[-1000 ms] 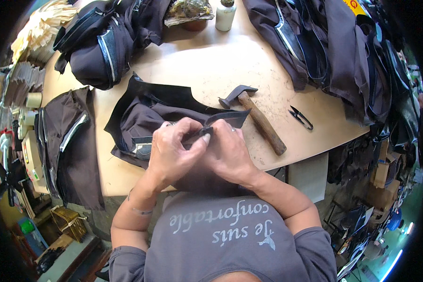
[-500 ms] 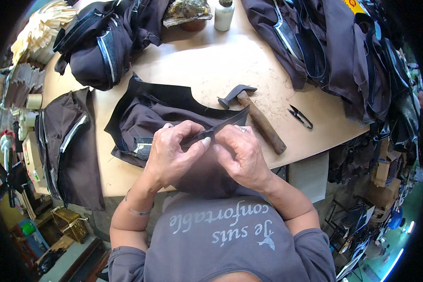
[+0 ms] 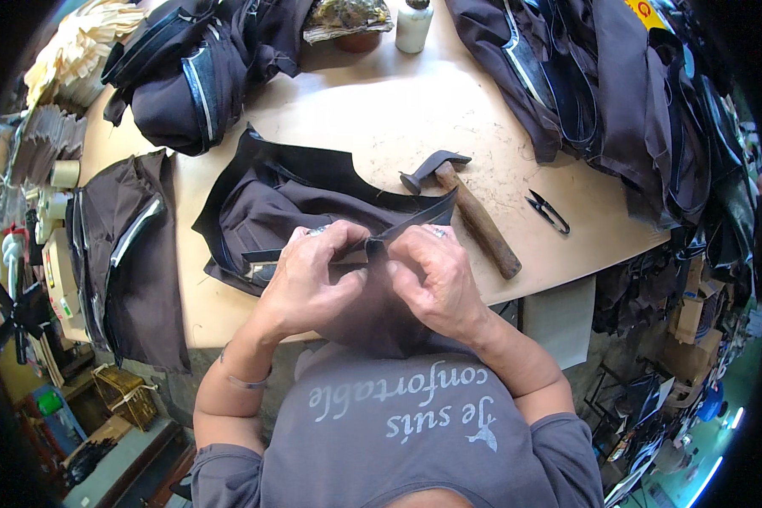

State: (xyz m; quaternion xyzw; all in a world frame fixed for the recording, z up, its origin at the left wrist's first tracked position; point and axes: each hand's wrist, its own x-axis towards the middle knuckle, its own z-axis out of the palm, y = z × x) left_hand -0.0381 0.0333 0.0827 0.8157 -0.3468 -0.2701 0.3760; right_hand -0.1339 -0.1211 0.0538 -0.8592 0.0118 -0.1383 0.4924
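Note:
A dark brown fabric piece with a black edging (image 3: 262, 165) lies at the table's front edge, its near part hanging down against my lap. Both hands pinch its edge close together. My left hand (image 3: 313, 279), with a ring, has fingers and thumb closed at the edging. Beside it my right hand (image 3: 432, 275) grips the same strip between thumb and fingers. A short upturned fold of edging shows in the gap between the hands. Just beyond my right hand lies a hammer (image 3: 478, 216) with a dark head and a worn wooden handle.
Small black thread snips (image 3: 549, 212) lie right of the hammer. Dark cloth bundles stand at the back left (image 3: 173, 93) and back right (image 3: 567, 93). Another dark fabric piece (image 3: 135, 262) lies at the left. A white bottle (image 3: 413, 27) and thread spools (image 3: 65, 173) stand on the table.
My left thumb has drawn back a little from the right hand, and the fold of edging between the hands now shows. The whole view has shifted slightly; the tools lie as before.

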